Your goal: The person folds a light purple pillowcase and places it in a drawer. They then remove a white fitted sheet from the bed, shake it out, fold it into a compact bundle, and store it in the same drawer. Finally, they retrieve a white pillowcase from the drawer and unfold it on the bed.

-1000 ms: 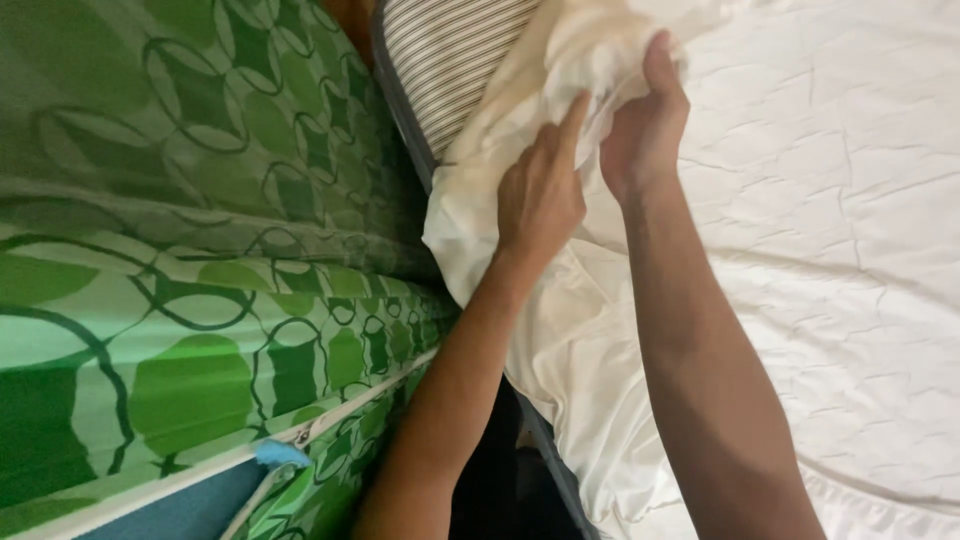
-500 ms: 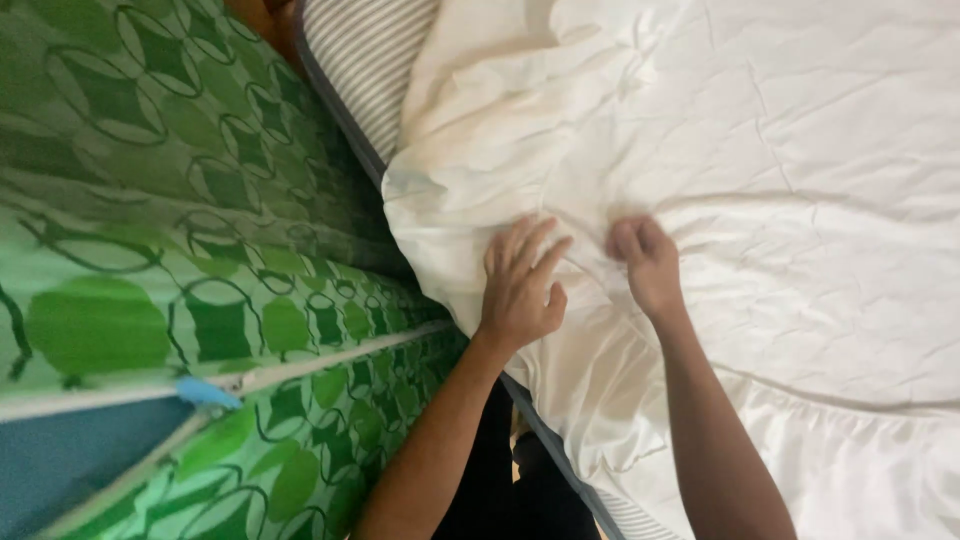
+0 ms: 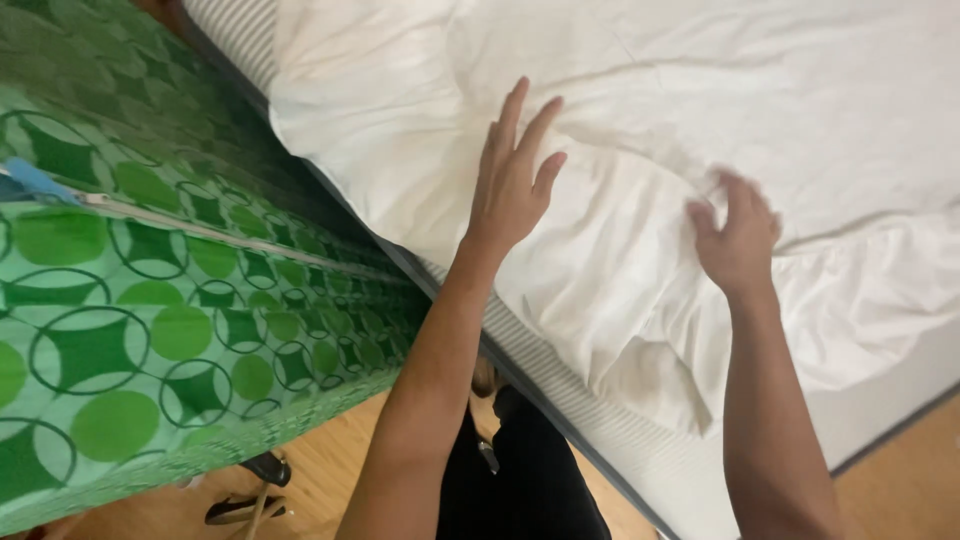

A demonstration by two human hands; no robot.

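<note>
At the far left a green mattress (image 3: 150,330) with a pattern of circles and diamonds is leaning on its edge, with a pale zip line and a small blue tab (image 3: 30,182) running across it; below it a wooden floor (image 3: 320,470) is showing, with a dark sandal (image 3: 245,505) lying on it. Next comes the bed; its striped mattress edge (image 3: 560,375) is peeking out under a white sheet (image 3: 800,110), which is lying over the top of the bed and hanging past the near side.

The left hand (image 3: 512,180) is hovering over or just touching the sheet near its folded corner, fingers spread and straight, gripping nothing. Further right, the right hand (image 3: 738,232) is curling its fingers into a ridge of cloth; it looks to be pinching the sheet, though blur is making the grip hard to confirm.

As a judgement, the spreading is looking about half done; the far part of the sheet is lying fairly flat with 2 or 3 long creases, while the near part is bunching in folds and drooping unevenly over the side, so smoothing and squaring the edge is seeming to be what is left.
</note>
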